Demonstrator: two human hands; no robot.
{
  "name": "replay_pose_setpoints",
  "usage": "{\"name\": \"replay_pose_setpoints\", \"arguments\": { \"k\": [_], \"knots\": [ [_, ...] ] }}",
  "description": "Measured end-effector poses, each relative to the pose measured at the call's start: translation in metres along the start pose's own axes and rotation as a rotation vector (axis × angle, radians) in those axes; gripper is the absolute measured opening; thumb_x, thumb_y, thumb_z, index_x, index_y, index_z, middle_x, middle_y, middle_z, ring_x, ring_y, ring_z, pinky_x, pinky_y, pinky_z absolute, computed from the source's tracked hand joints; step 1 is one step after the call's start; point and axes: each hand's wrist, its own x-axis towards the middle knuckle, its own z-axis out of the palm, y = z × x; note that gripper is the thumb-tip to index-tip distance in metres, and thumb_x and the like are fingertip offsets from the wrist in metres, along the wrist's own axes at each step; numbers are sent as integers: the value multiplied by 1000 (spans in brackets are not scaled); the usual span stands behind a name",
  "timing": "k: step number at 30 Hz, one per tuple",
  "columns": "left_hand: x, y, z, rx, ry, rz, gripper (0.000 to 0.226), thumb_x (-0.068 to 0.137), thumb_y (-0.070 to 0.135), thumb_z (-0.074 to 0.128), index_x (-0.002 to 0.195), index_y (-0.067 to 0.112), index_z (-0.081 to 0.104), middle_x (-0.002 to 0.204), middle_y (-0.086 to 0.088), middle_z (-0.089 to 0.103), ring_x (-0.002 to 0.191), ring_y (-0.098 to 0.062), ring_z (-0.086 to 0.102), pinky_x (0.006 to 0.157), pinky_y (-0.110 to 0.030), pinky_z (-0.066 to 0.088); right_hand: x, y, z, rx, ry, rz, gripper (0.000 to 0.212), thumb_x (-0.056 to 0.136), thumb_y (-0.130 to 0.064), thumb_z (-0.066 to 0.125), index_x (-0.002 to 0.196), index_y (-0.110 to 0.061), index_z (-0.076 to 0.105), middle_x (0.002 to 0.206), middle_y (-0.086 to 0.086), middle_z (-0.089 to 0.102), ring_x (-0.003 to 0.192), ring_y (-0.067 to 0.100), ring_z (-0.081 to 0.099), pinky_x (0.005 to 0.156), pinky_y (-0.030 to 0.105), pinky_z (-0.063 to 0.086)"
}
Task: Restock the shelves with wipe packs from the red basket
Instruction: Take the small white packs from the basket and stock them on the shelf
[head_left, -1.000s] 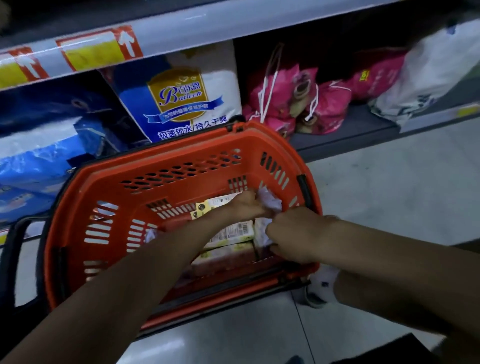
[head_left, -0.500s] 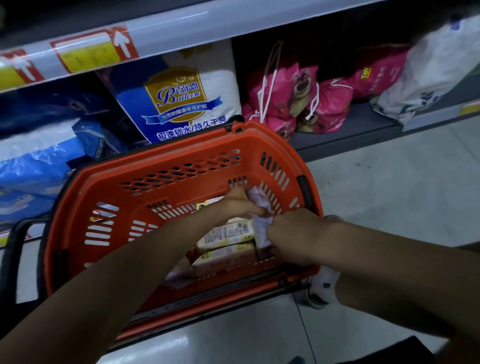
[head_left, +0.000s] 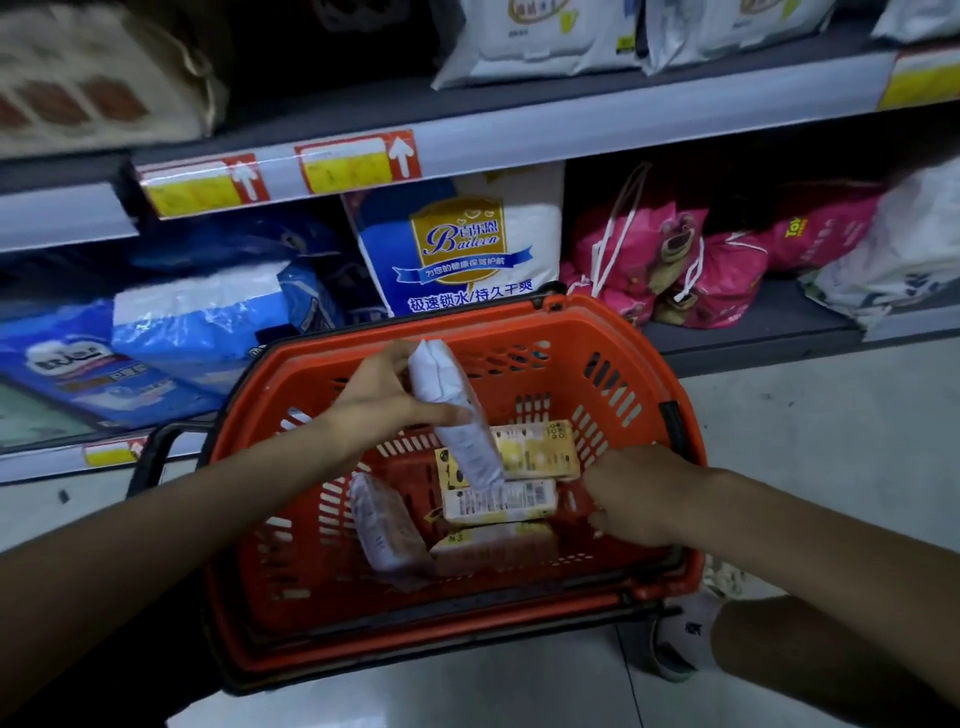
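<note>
Right now my left hand is closed around a white wipe pack, thumb laid across its front and fingers wrapped behind. The pack stands on end, tilted, clear above the floor of the red basket. I hold it by the upper half, I think, because that keeps the soft bag from sagging and lets me swing it straight up to the shelf overhead, where similar pale packs lie.

My right hand is down inside the basket at the right end of the yellow packs, which lie flat in a rough stack near the middle. Reaching there makes sense if I mean to take a second one. Another pale pack leans on its edge just left of them.

Whether my right fingers actually pinch anything, I cannot tell: they curl toward the stack, but the tips blur into the dim plastic. The held pack's lower end covers part of the yellow stack. Print on every pack is too soft to read, the shelf's packs are cut off by the top edge, and whatever lies beneath the stack is hidden.
</note>
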Motion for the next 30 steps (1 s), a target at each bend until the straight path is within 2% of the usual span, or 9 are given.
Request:
{"name": "replay_pose_setpoints", "arguments": {
  "k": [2, 4, 8, 12, 16, 19, 25, 28, 30],
  "knots": [
    [-14, -2, -16, 36, 45, 47, 85, 54, 23, 102, 128, 20, 58, 119, 3, 75, 110, -12, 72, 96, -38, 60, 2, -2, -7, 18, 53, 0, 26, 104, -35, 50, 86, -16, 54, 90, 4, 56, 90, 27, 60, 69, 33, 45],
    [-25, -10, -27, 21, 118, 57, 95, 47, 35, 103, 129, 21, 59, 121, 5, 74, 112, -11, 72, 99, -40, 58, 4, -4, -14, 36, 105, -10, 27, 103, -38, 51, 111, -14, 61, 111, 8, 63, 104, 29, 63, 72, 34, 45],
    [-29, -20, -25, -51, 275, 14, 95, 48, 35, 105, 130, 18, 60, 120, 2, 75, 110, -16, 72, 97, -43, 59, 4, -12, -29, 42, 272, -13, 47, 101, -40, 55, 142, -20, 47, 124, 7, 61, 114, 30, 61, 84, 38, 50],
    [-27, -12, -21, -216, 343, -57, 64, 66, 14, 97, 121, 12, 63, 111, -9, 76, 101, -25, 76, 89, -46, 63, 7, -22, -39, 92, 388, -1, 73, 97, -43, 62, 156, -21, 25, 136, 7, 54, 122, 31, 56, 96, 40, 51],
    [-29, -2, -21, -412, 300, -133, 52, 72, 18, 93, 117, 6, 70, 108, -11, 79, 105, -27, 76, 96, -50, 60, 16, -29, -44, 134, 457, 7, 91, 93, -48, 65, 161, -22, 11, 147, 8, 42, 131, 32, 49, 103, 44, 47],
    [-32, 7, -17, -494, 232, -144, 55, 72, 24, 92, 119, 3, 71, 112, -14, 78, 111, -26, 74, 98, -45, 60, 20, -31, -45, 186, 504, 8, 91, 90, -51, 70, 158, -21, 18, 149, 7, 41, 133, 31, 46, 106, 44, 44],
    [-43, 22, -14, -676, 175, -165, 63, 78, 24, 86, 130, -4, 63, 117, -18, 76, 112, -25, 74, 87, -35, 64, 24, -30, -46, 471, 646, -14, 43, 88, -41, 74, 118, -21, 50, 112, 1, 64, 95, 25, 66, 70, 42, 56],
    [-45, 27, -16, -789, 163, -196, 49, 85, 21, 78, 126, -3, 65, 121, -20, 74, 117, -29, 71, 88, -36, 64, 26, -27, -43, 600, 776, -48, 31, 87, -27, 73, 114, -23, 60, 93, -2, 69, 77, 17, 68, 58, 36, 54],
    [-47, 29, -17, -874, 138, -177, 44, 88, 24, 75, 125, 2, 67, 131, -21, 69, 123, -29, 68, 95, -41, 61, 24, -25, -43, 625, 873, -73, 38, 86, -16, 72, 122, -23, 64, 91, -3, 69, 74, 14, 66, 57, 25, 47]
  ]
}}
